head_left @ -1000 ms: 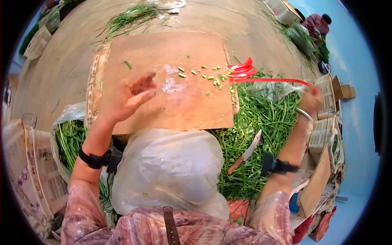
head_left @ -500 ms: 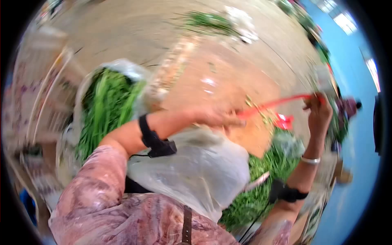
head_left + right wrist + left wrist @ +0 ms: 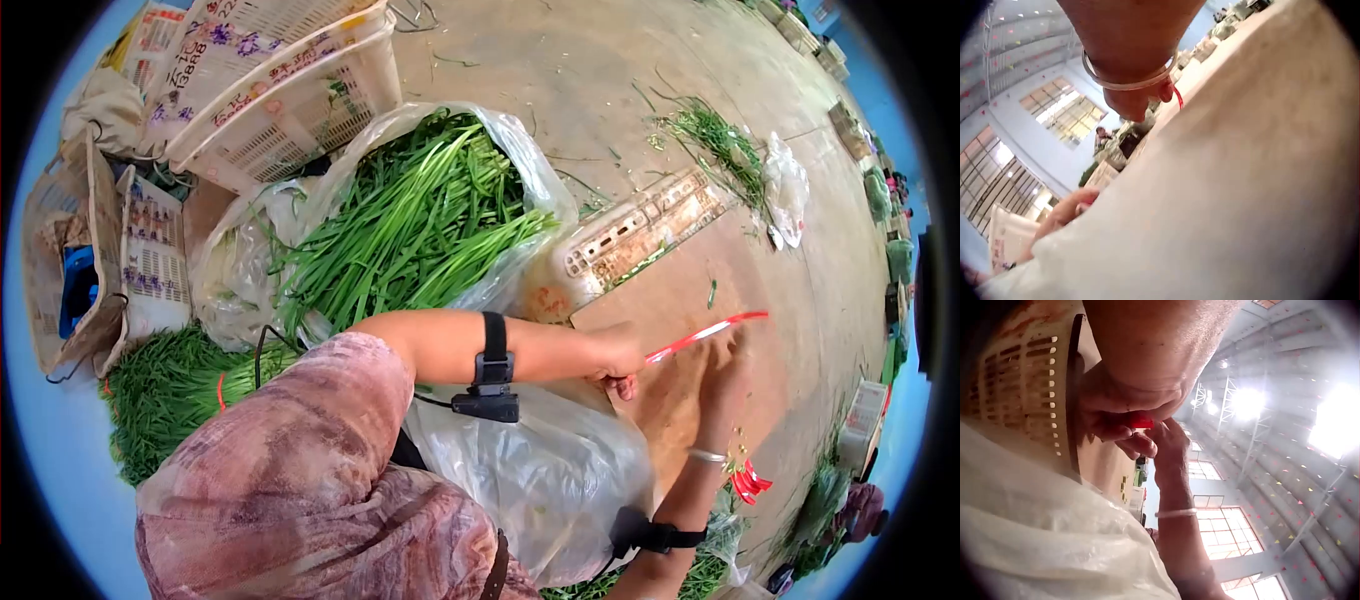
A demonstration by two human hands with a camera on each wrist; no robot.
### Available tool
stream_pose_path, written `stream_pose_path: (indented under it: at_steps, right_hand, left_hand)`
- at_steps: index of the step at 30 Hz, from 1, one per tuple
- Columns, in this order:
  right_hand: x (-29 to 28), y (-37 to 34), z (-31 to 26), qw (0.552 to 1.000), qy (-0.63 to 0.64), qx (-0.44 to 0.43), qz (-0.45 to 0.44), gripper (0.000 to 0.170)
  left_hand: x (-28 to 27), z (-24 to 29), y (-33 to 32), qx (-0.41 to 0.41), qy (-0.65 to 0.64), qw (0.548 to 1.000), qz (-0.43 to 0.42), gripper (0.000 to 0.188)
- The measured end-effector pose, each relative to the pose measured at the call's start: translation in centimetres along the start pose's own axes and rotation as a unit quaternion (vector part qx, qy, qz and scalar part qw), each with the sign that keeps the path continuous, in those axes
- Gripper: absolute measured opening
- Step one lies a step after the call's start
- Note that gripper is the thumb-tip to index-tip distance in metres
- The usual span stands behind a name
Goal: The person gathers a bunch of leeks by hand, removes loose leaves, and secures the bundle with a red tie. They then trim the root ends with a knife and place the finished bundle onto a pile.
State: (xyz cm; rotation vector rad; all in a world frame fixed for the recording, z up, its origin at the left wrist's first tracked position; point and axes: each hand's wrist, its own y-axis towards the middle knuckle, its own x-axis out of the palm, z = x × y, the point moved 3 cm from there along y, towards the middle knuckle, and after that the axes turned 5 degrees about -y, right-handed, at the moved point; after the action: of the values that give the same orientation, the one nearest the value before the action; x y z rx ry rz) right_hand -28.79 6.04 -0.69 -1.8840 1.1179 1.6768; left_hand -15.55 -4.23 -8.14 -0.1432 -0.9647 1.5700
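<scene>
A red plastic strip [image 3: 705, 338] stretches between my two hands over the board [image 3: 640, 310]. My left hand [image 3: 615, 357] grips its near end, fingers curled; a bit of red shows between them in the left wrist view. My right hand [image 3: 728, 358], blurred, is close to the strip's far end, fingertips at the strip. In the right wrist view a short red tail [image 3: 1179, 98] sticks out by the right fingers. More red strips [image 3: 748, 483] lie at the board's edge near small cut green pieces [image 3: 738, 450]. Clear plastic sheeting [image 3: 540, 460] covers my lap.
An open plastic bag of long green stalks [image 3: 420, 220] stands to the left of the board. A tied bundle of greens [image 3: 190, 400] lies at far left. White crates [image 3: 300, 100] stand behind. A crate [image 3: 640, 235] supports the board. Loose stalks [image 3: 715, 140] lie on the floor.
The head view has swung left, bringing the bag of greens and the bundle into sight. My right hand pulled the strip away from the pile; my left hand, earlier empty, now grips it.
</scene>
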Motion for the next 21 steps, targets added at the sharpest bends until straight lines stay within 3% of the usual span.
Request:
stream_pose_path:
  at_steps: [2,3,5,6,7,8,9,11,12,14,16,18,20,21]
  right_hand:
    - [3.8,-0.7,-0.3,0.992,-0.026,-0.109,-0.053,0.046]
    - [4.2,-1.6,-1.8,0.989,-0.042,-0.109,-0.095,0.04]
    - [5.3,-1.6,-0.7,0.985,-0.063,-0.152,-0.051,0.04]
    - [5.6,-1.9,-0.1,0.978,-0.081,-0.192,-0.008,0.039]
    - [5.3,-1.9,-0.4,0.983,-0.074,-0.166,-0.034,0.038]
    - [5.0,-1.9,-0.4,0.983,-0.079,-0.162,-0.035,0.038]
    - [4.8,-1.9,-0.3,0.986,-0.065,-0.148,-0.04,0.036]
    - [4.5,-1.9,0.1,0.989,-0.049,-0.135,-0.045,0.034]
    - [4.3,-1.7,0.6,0.992,-0.014,-0.115,-0.044,0.032]
    - [3.9,-1.8,0.9,0.994,0.02,-0.096,-0.044,0.029]
    - [3.0,-1.7,0.9,0.996,0.004,-0.09,-0.014,0.027]
    - [2.7,-1.7,1.6,0.995,-0.027,-0.1,0.014,0.027]
    - [2.1,-2.1,1.6,0.992,-0.056,-0.11,0.04,0.027]
    - [1.6,-2.2,1.3,0.993,-0.052,-0.103,0.04,0.028]
  left_hand:
    - [-0.2,0.1,0.6,-0.033,-0.024,0.999,-0.015,0.029]
    - [-0.1,0.4,-0.2,-0.031,-0.024,0.999,-0.028,0.032]
    - [-0.7,1.5,-1.3,-0.027,-0.025,0.999,-0.039,0.036]
    - [-1.5,1.8,-2.3,0.019,0.027,0.998,-0.047,0.035]
    - [-2.5,1.9,-3.4,0.065,0.079,0.993,-0.058,0.036]
    - [-5.0,2.1,-3.9,0.223,0.123,0.967,-0.015,0.033]
    - [-7.3,3.2,-5.5,0.211,0.129,0.965,0.088,0.029]
    - [-13.3,3.9,-9.5,0.331,0.24,0.834,0.371,0.03]
    - [-16.0,3.6,-10.3,0.243,0.312,0.812,0.429,0.04]
    - [-21.0,-0.4,-8.8,0.236,0.493,0.666,0.508,0.054]
    - [-21.5,-2.8,-7.2,0.085,0.529,0.715,0.45,0.065]
    - [-19.9,-3.8,-6.5,0.114,0.55,0.68,0.472,0.077]
    - [-19.0,-5.6,-4.9,0.126,0.584,0.608,0.522,0.078]
    - [-19.1,-6.3,-3.6,0.092,0.589,0.613,0.519,0.073]
